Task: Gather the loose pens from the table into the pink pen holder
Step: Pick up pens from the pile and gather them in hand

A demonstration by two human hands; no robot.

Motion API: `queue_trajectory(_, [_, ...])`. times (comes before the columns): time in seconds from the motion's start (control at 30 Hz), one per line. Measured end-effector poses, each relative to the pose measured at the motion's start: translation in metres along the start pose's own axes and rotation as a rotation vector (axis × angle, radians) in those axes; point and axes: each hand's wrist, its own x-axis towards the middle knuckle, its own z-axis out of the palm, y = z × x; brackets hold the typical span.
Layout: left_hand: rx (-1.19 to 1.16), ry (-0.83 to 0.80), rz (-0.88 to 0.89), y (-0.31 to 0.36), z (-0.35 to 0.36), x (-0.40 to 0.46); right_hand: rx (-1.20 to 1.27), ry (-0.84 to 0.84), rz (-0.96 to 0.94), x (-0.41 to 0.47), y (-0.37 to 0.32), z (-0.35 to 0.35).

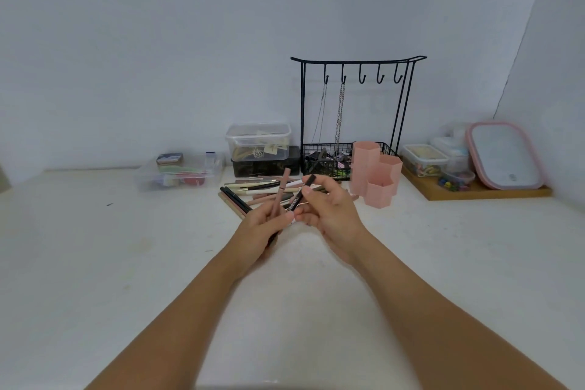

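Hands meet above the white table [126, 263]: the left hand [262, 226] grips a pink pen [281, 191], its long axis leaning up and away, and the right hand [329, 210] pinches a dark pen [302, 191] tilted the same way. Behind them loose pens [253, 190] lie mostly crosswise in a heap. The pink pen holder [376, 172] stands upright just right of the heap, openings upward. Bare tabletop spreads toward the near edge.

Both hands up over the pen pile, one pen each.

Left hand [264, 223] gripping a brownish-pink pen [281, 191], right hand [329, 209] pinching a dark pen [300, 195]. Loose pens [253, 191] scattered just behind on the white table [126, 263], pink pen holder [376, 176] off to the right.
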Motion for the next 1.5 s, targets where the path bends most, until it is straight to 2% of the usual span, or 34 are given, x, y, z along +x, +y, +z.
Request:
queue_trajectory(0.1, [0.04,-0.066,-0.04,0.0,0.002,0.0,-0.029,-0.016,-0.001,-0.002,0.006,0.002])
queue_trajectory(0.2, [0.045,-0.061,-0.076,-0.001,0.003,0.001,-0.094,0.008,-0.01,0.0,0.002,-0.001])
queue_trajectory(0.27, [0.063,0.007,-0.078,-0.002,0.001,0.003,-0.383,0.134,-0.112,0.006,-0.004,-0.016])
queue_trajectory(0.33, [-0.011,0.078,-0.091,-0.001,-0.001,0.004,-0.78,0.301,-0.216,0.012,-0.006,-0.04])
queue_trajectory(0.37, [-0.07,0.102,-0.096,-0.002,-0.002,0.005,-0.944,0.318,-0.222,0.014,-0.003,-0.052])
queue_trajectory(0.47, [-0.188,0.146,-0.122,-0.002,-0.007,0.006,-1.263,0.134,-0.13,0.014,0.012,-0.069])
queue_trajectory(0.57, [-0.2,0.166,-0.15,-0.002,-0.008,0.007,-1.346,0.046,-0.123,0.015,0.016,-0.066])
queue_trajectory(0.93, [-0.201,0.184,-0.207,-0.002,-0.007,0.014,-1.356,0.034,-0.108,0.019,0.014,-0.059])
queue_trajectory(1.17, [-0.2,0.172,-0.214,-0.001,-0.007,0.013,-1.364,-0.094,-0.145,0.018,0.012,-0.053])
queue_trajectory(1.23, [-0.206,0.174,-0.22,0.0,-0.006,0.013,-1.237,-0.036,-0.239,0.017,0.006,-0.046])
queue_trajectory(1.33, [-0.23,0.178,-0.237,0.002,-0.005,0.012,-0.912,0.127,-0.362,0.016,-0.013,-0.031])
queue_trajectory(1.4, [-0.261,0.162,-0.248,0.002,-0.004,0.012,-0.608,0.166,-0.298,0.014,-0.025,-0.02])
queue_trajectory(1.5, [-0.311,0.111,-0.253,0.002,-0.003,0.011,-0.221,0.085,-0.154,0.009,-0.03,-0.009])
